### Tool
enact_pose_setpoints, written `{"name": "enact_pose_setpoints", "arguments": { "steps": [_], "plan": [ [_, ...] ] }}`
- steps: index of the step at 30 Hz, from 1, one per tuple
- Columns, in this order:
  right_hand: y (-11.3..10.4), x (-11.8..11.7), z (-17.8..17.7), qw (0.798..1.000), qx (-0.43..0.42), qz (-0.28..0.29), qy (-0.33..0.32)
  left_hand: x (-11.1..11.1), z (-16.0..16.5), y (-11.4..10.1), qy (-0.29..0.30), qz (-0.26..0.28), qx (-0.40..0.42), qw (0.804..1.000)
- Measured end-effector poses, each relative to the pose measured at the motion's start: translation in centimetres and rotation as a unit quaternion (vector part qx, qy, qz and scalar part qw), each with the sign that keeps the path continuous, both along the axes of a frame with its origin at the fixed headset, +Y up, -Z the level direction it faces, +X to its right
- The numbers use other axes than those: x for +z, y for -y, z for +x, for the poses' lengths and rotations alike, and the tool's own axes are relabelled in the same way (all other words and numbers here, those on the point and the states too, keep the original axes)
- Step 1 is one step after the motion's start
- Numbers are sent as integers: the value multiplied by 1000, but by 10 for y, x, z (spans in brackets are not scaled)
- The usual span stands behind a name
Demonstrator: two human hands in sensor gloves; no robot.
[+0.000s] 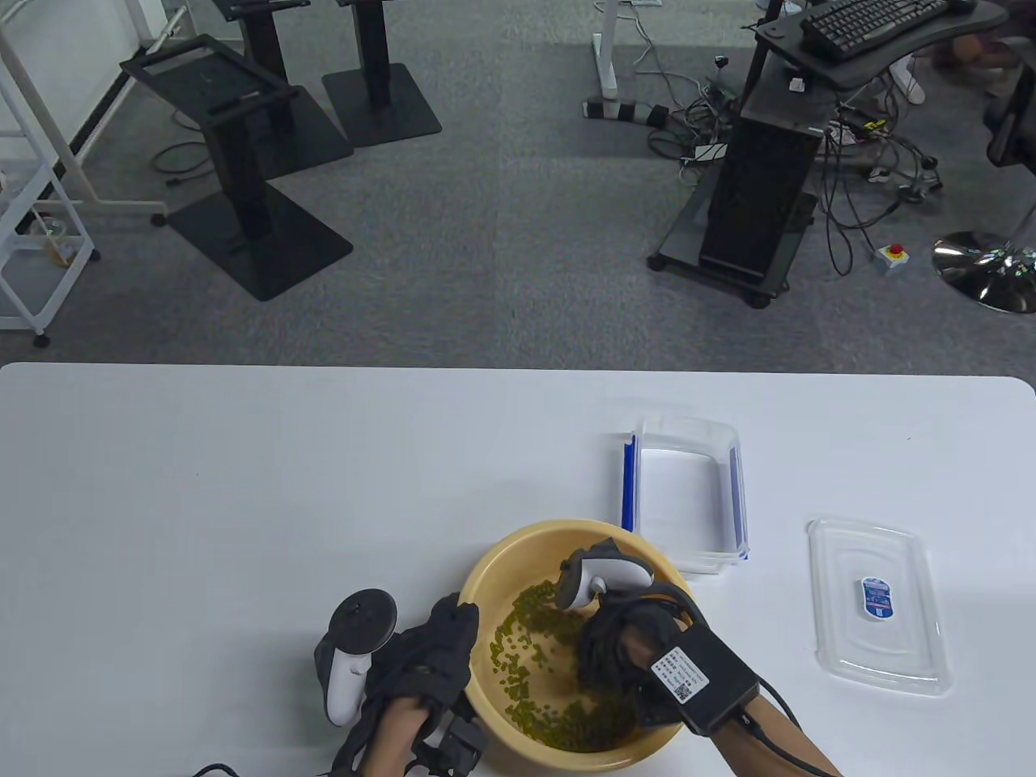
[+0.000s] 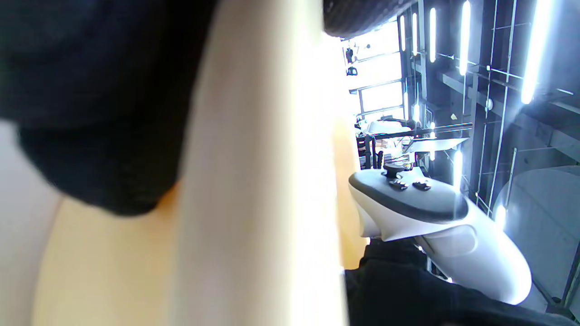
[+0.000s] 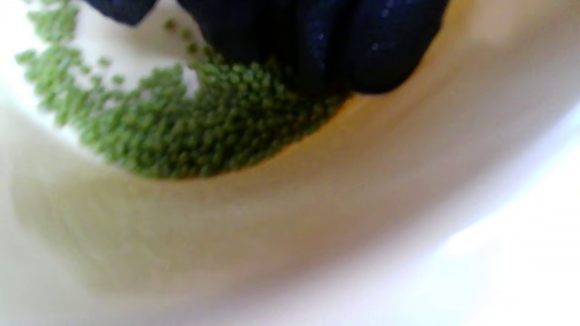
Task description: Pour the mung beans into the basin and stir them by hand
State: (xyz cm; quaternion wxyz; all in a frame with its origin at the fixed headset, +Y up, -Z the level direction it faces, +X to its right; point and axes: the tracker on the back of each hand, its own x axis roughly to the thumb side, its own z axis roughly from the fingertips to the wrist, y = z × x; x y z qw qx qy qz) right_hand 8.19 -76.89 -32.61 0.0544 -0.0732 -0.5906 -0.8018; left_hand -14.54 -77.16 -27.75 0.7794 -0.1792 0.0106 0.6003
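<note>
Blue label [image 1: 875, 597] on clear lid [image 1: 878, 607], its writing unreadable.

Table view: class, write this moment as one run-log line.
stage: stirring | right hand: in mung beans | left hand: on basin rim | container: empty

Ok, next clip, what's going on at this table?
A person is stirring mung beans in a yellow basin. The right hand is down among the beans; the left hand rests against the basin's rim. The clear container they presumably came from sits empty behind the basin, its lid beside it.
</note>
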Motion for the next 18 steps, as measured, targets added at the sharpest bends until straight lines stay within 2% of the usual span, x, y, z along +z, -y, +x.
{"name": "enact_pose_setpoints", "arguments": {
  "steps": [4, 5, 9, 11, 13, 15, 16, 18],
  "plan": [
    [6, 18, -27, 996, -39, -76, -3, 0, 0, 0, 1, 0, 1, 1000],
    [5, 19, -34, 997, -39, -68, -8, 0, 0, 0, 1, -1, 0, 1000],
    [-1, 11, -59, 997, -71, -29, -33, 0, 0, 0, 2, -1, 1, 1000],
    [-1, 0, -68, 996, -69, 29, -45, 0, 0, 0, 2, -1, 2, 1000],
    [-1, -7, -69, 994, -76, 63, -46, 0, 0, 1, 2, -4, 11, 1000],
    [0, -17, -65, 991, -79, 108, -15, 0, 0, 1, 3, -4, 7, 1000],
    [2, -24, -60, 987, -60, 147, -5, -1, 0, 1, 4, -4, 6, 1000],
    [6, -31, -50, 985, -30, 168, -13, -1, 0, 1, 4, -5, 8, 1000]
  ]
}}
